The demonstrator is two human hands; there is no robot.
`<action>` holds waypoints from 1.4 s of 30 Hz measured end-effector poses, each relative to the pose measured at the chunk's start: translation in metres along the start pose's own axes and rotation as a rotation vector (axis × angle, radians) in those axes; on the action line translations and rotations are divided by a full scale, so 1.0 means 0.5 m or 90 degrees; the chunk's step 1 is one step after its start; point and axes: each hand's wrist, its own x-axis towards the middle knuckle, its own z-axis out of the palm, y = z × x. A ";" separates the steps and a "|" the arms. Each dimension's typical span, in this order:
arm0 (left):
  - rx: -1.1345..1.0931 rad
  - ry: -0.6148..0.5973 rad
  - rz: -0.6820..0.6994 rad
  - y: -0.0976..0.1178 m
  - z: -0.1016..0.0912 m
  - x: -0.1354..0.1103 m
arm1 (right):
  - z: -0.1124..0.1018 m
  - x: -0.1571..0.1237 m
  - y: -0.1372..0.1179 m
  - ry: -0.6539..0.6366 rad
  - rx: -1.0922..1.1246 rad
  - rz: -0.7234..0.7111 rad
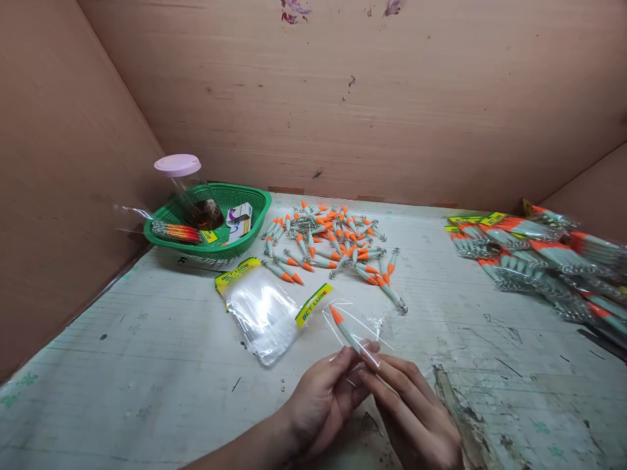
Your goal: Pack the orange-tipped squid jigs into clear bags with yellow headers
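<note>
Near the front of the table, my left hand (318,395) is closed on the near end of a clear plastic bag (363,321) with a yellow "BCT LURE" header (314,305). One pale green fishing lure (344,329) with an orange tip lies in the bag, pointing away toward the header. My right hand (414,405) has its fingers closed at the lure's near end, which they hide. Just to the left lies a stack of flat clear bags (259,313). Beyond my hands is a loose pile of similar lures (337,238) with metal hooks.
A green basket (259,215) stands back left, holding a lidded clear cup (183,186), a packet of red-yellow lures (176,231) and a small box (239,220). Several packed lure bags (533,251) are heaped at right. Brown board walls (343,117) surround the table.
</note>
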 end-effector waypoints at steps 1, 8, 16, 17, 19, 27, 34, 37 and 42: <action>0.000 0.012 0.035 0.001 0.000 -0.001 | 0.005 0.002 -0.004 0.016 0.021 0.015; -0.063 0.044 0.071 0.016 -0.004 0.002 | 0.024 0.011 -0.014 0.031 0.035 0.006; -0.104 0.031 0.035 0.021 -0.007 0.005 | 0.005 0.011 -0.023 -0.028 -0.097 -0.024; -0.110 0.023 0.033 0.023 -0.005 0.005 | -0.001 0.008 -0.024 0.014 -0.125 0.021; -0.122 -0.003 0.028 0.024 -0.002 0.003 | -0.012 0.006 -0.024 0.075 -0.138 0.130; -0.162 -0.022 0.035 0.018 -0.006 0.005 | -0.073 0.061 -0.010 -0.111 0.131 0.237; -0.126 0.076 0.037 0.019 -0.001 0.007 | -0.088 0.085 -0.021 -0.201 0.150 0.267; -0.124 0.133 0.042 0.031 0.002 0.007 | -0.094 0.079 -0.002 -0.216 0.244 0.275; -0.105 0.202 0.029 0.060 0.004 0.009 | -0.093 0.038 0.167 -0.125 -0.027 0.297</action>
